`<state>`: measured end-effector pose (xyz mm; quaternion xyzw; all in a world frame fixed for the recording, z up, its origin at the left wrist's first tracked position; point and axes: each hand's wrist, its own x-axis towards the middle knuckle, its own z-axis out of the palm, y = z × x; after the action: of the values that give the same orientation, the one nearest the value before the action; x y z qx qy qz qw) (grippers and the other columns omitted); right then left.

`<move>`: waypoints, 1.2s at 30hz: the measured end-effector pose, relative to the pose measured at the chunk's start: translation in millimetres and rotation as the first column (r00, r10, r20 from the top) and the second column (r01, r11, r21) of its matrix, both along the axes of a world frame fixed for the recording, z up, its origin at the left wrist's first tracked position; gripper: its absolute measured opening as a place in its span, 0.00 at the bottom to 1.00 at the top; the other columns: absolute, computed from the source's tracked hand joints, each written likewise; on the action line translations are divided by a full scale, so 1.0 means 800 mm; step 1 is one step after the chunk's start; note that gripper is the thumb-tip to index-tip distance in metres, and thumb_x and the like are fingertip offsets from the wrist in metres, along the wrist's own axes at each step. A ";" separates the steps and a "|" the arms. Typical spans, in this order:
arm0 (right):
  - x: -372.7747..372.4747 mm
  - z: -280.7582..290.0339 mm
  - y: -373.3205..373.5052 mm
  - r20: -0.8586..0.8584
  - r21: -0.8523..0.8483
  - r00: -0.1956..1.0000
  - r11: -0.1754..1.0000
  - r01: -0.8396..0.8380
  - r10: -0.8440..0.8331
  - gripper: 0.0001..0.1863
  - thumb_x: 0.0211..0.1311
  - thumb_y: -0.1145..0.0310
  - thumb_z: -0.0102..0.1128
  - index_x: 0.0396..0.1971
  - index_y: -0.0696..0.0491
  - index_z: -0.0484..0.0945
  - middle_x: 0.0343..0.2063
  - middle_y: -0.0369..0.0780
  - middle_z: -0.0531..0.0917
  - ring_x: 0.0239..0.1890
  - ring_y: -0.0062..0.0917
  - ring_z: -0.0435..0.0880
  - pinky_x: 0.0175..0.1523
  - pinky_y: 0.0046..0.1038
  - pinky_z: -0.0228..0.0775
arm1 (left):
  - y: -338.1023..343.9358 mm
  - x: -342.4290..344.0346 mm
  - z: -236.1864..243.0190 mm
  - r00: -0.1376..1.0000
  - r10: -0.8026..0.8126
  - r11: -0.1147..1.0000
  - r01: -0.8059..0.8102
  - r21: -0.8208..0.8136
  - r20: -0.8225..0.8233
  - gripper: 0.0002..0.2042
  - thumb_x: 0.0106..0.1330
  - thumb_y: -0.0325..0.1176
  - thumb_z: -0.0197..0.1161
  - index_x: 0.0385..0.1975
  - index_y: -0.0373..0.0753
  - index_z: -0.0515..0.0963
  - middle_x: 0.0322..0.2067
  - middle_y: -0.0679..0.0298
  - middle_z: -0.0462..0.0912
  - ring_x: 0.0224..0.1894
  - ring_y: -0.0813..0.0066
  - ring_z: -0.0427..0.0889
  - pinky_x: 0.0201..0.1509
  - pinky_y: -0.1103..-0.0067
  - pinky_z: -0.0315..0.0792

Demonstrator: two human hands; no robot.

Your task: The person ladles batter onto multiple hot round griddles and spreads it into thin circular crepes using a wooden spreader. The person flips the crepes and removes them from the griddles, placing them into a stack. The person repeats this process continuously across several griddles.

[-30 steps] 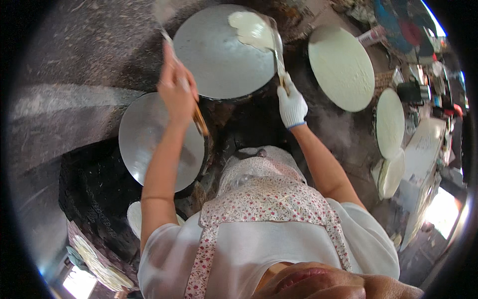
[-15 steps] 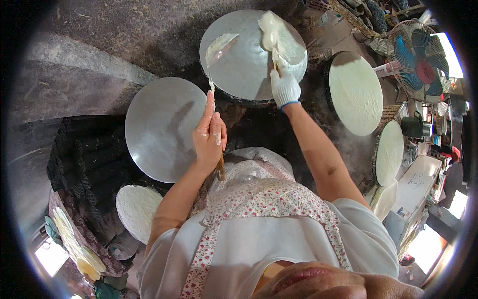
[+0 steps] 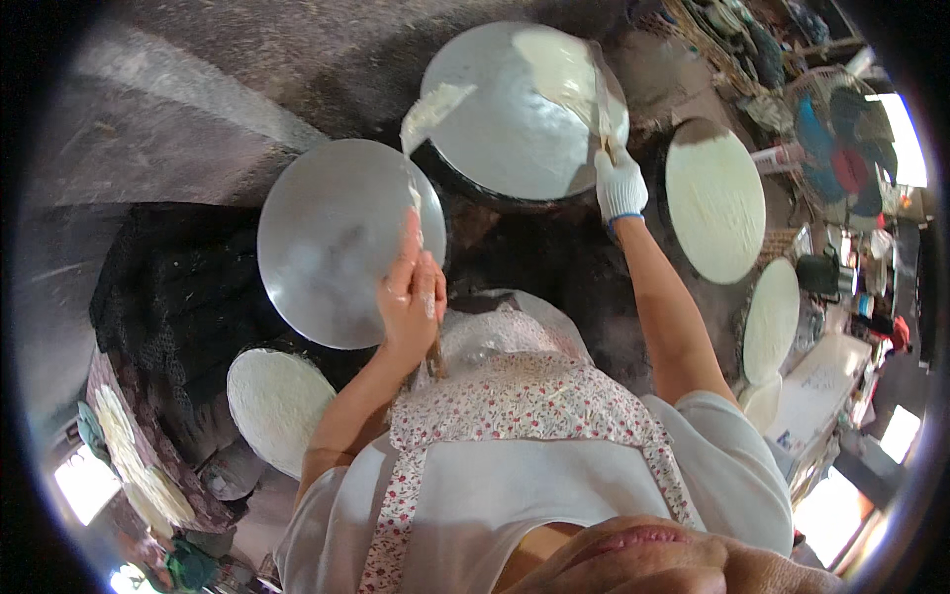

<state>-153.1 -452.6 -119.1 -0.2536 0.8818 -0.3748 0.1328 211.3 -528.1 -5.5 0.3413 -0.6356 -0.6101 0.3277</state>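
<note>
a person in a floral apron (image 3: 529,391) reaches forward with both arms over round metal griddles. the right hand (image 3: 621,186), in a white knit glove, has its fingers curled around the handle of a flat scraper (image 3: 602,94); the blade lies along the right side of the far griddle (image 3: 485,124), beside a smear of cream-coloured batter (image 3: 556,71). the glove probably shields that hand from heat, as it sits right by the rim. the bare left hand (image 3: 408,302) grips a wooden-handled spatula (image 3: 435,111), index finger stretched along it, likely for finer control. its batter-coated blade points away, over the far griddle's left edge; whether it touches is unclear. below it lies a bare nearer griddle (image 3: 336,238). the right forearm runs nearly straight to the glove; the left slants inward, elbow low, hand before the chest.
</note>
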 end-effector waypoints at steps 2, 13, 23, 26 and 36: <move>0.033 0.016 -0.039 -0.072 0.204 0.995 0.978 -0.051 0.067 0.27 0.73 0.52 0.50 0.68 0.40 0.77 0.47 0.55 0.88 0.50 0.51 0.88 0.58 0.47 0.77 | 0.002 -0.001 -0.001 0.999 0.004 0.999 -0.003 -0.035 0.036 0.26 0.83 0.26 0.48 0.80 0.43 0.61 0.18 0.74 0.68 0.16 0.88 0.63 0.19 0.85 0.61; 0.017 -0.004 -0.045 -0.372 0.147 0.901 0.972 -0.182 0.225 0.27 0.73 0.54 0.50 0.69 0.41 0.75 0.49 0.52 0.88 0.53 0.50 0.87 0.61 0.45 0.76 | 0.020 -0.010 -0.008 1.000 0.029 0.997 -0.029 -0.070 0.003 0.26 0.84 0.29 0.49 0.80 0.42 0.61 0.17 0.72 0.69 0.16 0.88 0.64 0.19 0.85 0.59; -0.009 -0.006 -0.034 -0.459 0.125 0.818 0.937 -0.326 0.346 0.24 0.72 0.53 0.52 0.64 0.39 0.80 0.40 0.50 0.90 0.42 0.52 0.89 0.54 0.49 0.80 | 0.079 -0.030 -0.008 0.986 0.168 0.982 -0.167 -0.092 0.003 0.26 0.84 0.27 0.49 0.80 0.41 0.60 0.18 0.72 0.69 0.16 0.88 0.63 0.19 0.86 0.59; -0.020 -0.031 -0.056 -0.493 0.172 0.743 0.887 -0.428 0.453 0.23 0.73 0.51 0.51 0.63 0.38 0.81 0.37 0.48 0.90 0.40 0.51 0.89 0.53 0.47 0.80 | 0.100 -0.040 -0.021 0.971 0.240 0.967 -0.239 -0.084 0.013 0.26 0.84 0.27 0.49 0.80 0.40 0.59 0.18 0.71 0.68 0.16 0.87 0.64 0.19 0.86 0.59; -0.047 0.005 -0.055 -0.329 0.443 0.577 0.662 -0.605 0.748 0.23 0.77 0.48 0.48 0.61 0.39 0.83 0.29 0.46 0.89 0.31 0.45 0.90 0.40 0.46 0.82 | 0.174 -0.085 -0.019 0.928 0.372 0.927 -0.370 -0.056 0.022 0.28 0.85 0.27 0.47 0.82 0.43 0.55 0.20 0.70 0.71 0.16 0.88 0.66 0.18 0.86 0.62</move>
<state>-190.5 -496.6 -115.3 -0.6373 0.7617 -0.0883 0.0765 143.7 -388.5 -21.0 0.4566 -0.5800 -0.5152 0.4355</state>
